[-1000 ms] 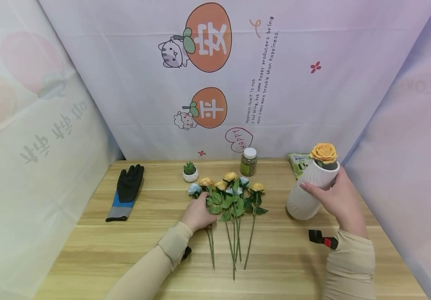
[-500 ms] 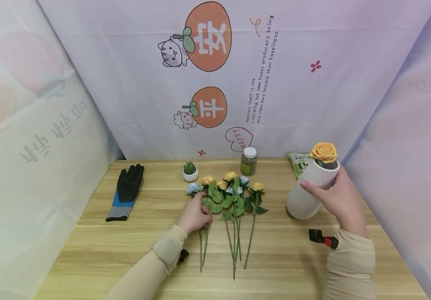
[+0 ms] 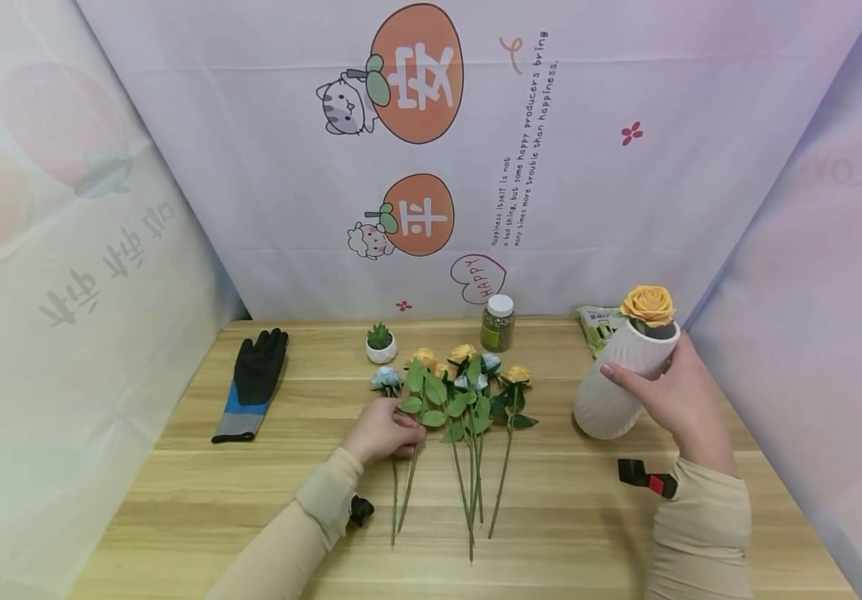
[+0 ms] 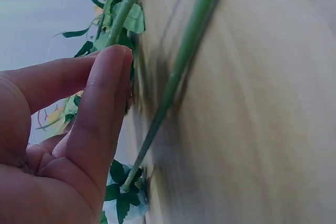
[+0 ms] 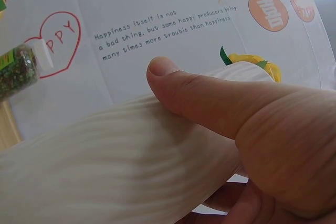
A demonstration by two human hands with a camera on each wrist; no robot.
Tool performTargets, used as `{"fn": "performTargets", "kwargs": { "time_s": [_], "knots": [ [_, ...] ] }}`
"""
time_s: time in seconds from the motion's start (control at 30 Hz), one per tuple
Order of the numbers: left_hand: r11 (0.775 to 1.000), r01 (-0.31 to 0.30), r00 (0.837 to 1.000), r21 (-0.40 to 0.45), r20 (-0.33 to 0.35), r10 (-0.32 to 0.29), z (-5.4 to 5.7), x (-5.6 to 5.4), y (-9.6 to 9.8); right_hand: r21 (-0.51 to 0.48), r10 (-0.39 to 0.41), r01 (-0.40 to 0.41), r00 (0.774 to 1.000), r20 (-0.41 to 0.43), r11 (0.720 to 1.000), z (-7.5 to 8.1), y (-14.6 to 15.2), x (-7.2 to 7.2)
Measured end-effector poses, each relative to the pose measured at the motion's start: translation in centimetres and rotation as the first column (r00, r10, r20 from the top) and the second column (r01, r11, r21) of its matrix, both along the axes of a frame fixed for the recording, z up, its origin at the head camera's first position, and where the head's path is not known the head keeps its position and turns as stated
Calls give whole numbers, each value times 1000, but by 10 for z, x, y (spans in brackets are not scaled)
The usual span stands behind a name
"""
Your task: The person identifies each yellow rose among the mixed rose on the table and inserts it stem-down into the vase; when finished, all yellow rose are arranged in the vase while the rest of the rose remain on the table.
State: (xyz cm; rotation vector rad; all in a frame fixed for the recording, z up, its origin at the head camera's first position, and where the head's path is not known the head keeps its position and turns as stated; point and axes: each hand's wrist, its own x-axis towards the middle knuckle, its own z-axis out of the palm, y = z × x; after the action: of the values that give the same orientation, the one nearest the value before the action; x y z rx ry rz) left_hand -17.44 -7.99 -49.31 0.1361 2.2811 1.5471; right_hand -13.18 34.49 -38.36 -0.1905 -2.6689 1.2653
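Shifted leftward since earlier, pinching a stem [image 4: 123, 14] in the left hand [image 3: 380, 431]. Gripping a tilted vase [image 3: 611, 396] in the right hand [image 3: 686, 408].

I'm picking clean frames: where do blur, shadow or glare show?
Head: lettering on the back curtain reads clearly; left wrist: dim, nearest flower stem soft towards the camera, blurry shadows on the wooden tabletop; right wrist: white glare in the top right corner, soft shading on the ribbed vase.
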Motion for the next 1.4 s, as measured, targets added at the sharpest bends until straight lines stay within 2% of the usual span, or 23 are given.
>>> {"fn": "performTargets", "kwargs": {
  "time_s": [0.23,0.4,0.6,0.77,1.03,1.23,1.4],
  "knots": [
    [999,-10,1000,34,9,9,8,-1,0,9,0,0,1000,6,1000,0,1,0],
    [999,19,999,51,-28,-18,20,-3,2,9,-3,3,1000,3,1000,-1,0,0],
    [990,59,996,128,-79,-49,44,-11,12,6,-3,3,1000,8,1000,1,1,1],
    [978,83,987,194,-152,-54,76,-21,28,8,-2,2,1000,-2,1000,1,0,1],
    [964,179,948,196,-298,-115,129,-34,61,9,-2,2,1000,-10,1000,0,0,2],
    [943,249,904,220,-403,-145,164,-43,87,8,-4,4,1000,-10,1000,1,0,2],
    [922,286,868,260,-478,-134,188,-45,111,18,2,-2,1000,-8,1000,1,0,2]
  ]
}}
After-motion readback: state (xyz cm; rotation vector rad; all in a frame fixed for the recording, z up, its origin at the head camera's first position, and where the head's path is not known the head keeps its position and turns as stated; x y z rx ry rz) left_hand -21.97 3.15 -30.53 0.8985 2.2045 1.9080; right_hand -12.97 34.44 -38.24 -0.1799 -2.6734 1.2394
